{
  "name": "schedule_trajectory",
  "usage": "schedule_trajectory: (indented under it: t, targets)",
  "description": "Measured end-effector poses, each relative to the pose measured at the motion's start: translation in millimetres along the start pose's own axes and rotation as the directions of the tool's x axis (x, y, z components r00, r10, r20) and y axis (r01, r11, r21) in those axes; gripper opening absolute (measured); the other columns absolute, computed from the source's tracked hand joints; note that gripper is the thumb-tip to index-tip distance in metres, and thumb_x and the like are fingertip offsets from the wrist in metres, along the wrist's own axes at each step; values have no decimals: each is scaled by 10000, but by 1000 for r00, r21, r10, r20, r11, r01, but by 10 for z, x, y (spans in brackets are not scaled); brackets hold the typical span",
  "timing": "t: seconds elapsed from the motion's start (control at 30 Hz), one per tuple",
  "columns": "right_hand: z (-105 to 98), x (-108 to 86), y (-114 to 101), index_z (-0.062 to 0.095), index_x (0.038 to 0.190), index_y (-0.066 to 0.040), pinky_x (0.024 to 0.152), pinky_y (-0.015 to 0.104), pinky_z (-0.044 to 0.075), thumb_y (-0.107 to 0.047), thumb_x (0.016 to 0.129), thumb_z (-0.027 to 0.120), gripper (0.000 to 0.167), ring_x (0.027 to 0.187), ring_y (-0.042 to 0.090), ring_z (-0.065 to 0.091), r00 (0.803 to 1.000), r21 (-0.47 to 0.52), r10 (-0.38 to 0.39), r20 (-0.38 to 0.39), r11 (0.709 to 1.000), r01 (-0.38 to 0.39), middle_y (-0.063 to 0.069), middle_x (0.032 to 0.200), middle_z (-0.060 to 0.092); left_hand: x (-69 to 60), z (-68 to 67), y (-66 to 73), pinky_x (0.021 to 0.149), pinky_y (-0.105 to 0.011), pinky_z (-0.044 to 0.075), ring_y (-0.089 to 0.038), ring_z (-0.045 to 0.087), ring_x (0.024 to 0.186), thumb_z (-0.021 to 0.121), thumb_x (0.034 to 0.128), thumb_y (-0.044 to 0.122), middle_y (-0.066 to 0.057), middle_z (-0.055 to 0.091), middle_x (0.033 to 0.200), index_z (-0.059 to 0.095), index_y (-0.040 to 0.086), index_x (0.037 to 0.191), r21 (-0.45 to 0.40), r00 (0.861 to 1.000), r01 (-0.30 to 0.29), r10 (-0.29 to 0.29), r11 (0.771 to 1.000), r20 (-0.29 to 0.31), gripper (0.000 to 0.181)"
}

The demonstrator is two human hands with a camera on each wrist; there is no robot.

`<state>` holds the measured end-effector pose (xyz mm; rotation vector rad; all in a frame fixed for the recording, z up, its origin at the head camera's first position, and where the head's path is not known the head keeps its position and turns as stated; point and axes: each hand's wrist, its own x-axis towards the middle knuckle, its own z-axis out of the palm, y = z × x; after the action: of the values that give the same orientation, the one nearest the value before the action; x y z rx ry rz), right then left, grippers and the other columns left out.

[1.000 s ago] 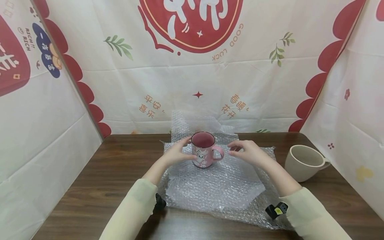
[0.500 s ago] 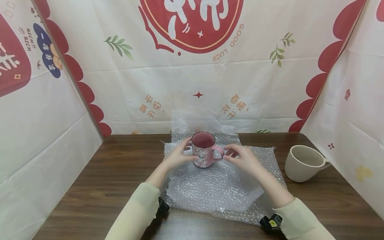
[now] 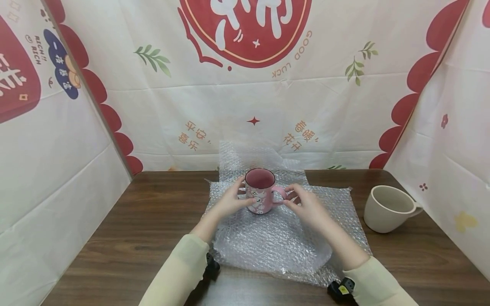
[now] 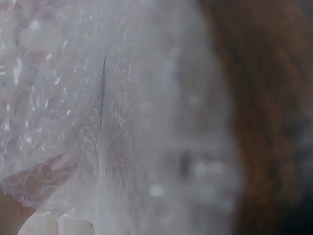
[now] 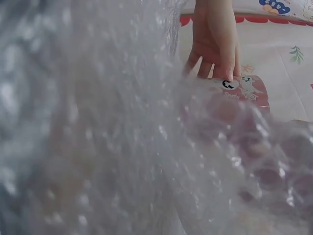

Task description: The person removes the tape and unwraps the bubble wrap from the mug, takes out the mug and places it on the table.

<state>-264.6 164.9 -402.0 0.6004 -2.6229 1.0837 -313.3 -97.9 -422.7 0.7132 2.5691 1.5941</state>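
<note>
A pink mug (image 3: 260, 199) with white cartoon figures, a dark rim and a deep pink inside stands upright on layered bubble wrap (image 3: 268, 246). My left hand (image 3: 229, 202) grips its left side, thumb in front and fingers curving behind. At the mug's right, my right hand (image 3: 308, 206) pinches the outer curve of the handle (image 3: 281, 193) between thumb and fingers. The right wrist view shows the left hand (image 5: 217, 44) on the mug (image 5: 252, 88), partly hidden behind blurred bubble wrap (image 5: 122, 122). Bubble wrap (image 4: 54, 88) nearly fills the left wrist view.
A beige mug (image 3: 388, 212) stands at the right of the brown wooden table (image 3: 126, 238), its handle pointing right. Printed cloth (image 3: 229, 102) hangs behind the table and along both sides. The wrap's far end leans up against the back cloth.
My right hand has moved left from beside the mug to its handle. The left hand stays on the mug, which stands in nearly the same place.
</note>
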Motion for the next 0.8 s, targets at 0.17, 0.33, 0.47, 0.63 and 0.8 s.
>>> schedule_trajectory:
  t: [0.17, 0.33, 0.47, 0.63, 0.8]
  targets:
    - [26, 3, 9, 578, 1113, -101, 675, 393, 526, -127, 889, 690, 252, 791, 208, 642, 1000, -21, -2, -12, 1000, 2, 63, 947, 691, 1, 7, 17, 909, -428, 484, -343, 502, 1195, 769, 824, 231, -191, 453, 1374, 229, 120, 1507, -19, 999, 46, -46, 999, -5, 878]
    - [35, 0, -2, 586, 1097, -111, 659, 387, 523, -120, 889, 690, 234, 774, 193, 641, 1000, -33, -2, -25, 999, 1, 56, 935, 692, 19, 15, 16, 900, -419, 490, -350, 518, 1173, 785, 807, 183, -203, 463, 1360, 225, 118, 1506, -33, 1000, 20, -20, 999, 3, 898]
    - [33, -5, -18, 593, 1096, -111, 660, 390, 522, -111, 884, 694, 235, 775, 205, 640, 999, -53, -4, -38, 999, 2, 59, 933, 693, 36, 24, 7, 881, -418, 499, -347, 524, 1158, 790, 801, 173, -181, 472, 1345, 229, 142, 1507, -28, 1000, 2, -1, 1000, 15, 902]
    - [26, -4, -50, 602, 1092, -106, 654, 390, 518, -106, 878, 698, 235, 765, 188, 633, 999, -79, -15, -52, 997, 11, 58, 927, 695, 46, 29, -6, 877, -420, 500, -340, 532, 1148, 796, 795, 169, -176, 485, 1336, 240, 154, 1507, -25, 1000, -1, 1, 1000, 2, 903]
    - [29, 5, -64, 610, 1069, -108, 641, 379, 510, -100, 860, 715, 234, 734, 147, 620, 997, -114, -35, -74, 993, 26, 39, 903, 698, 50, 32, -10, 880, -415, 503, -352, 543, 1144, 797, 792, 146, -209, 476, 1355, 239, 141, 1509, -33, 1000, -8, 7, 999, -12, 909]
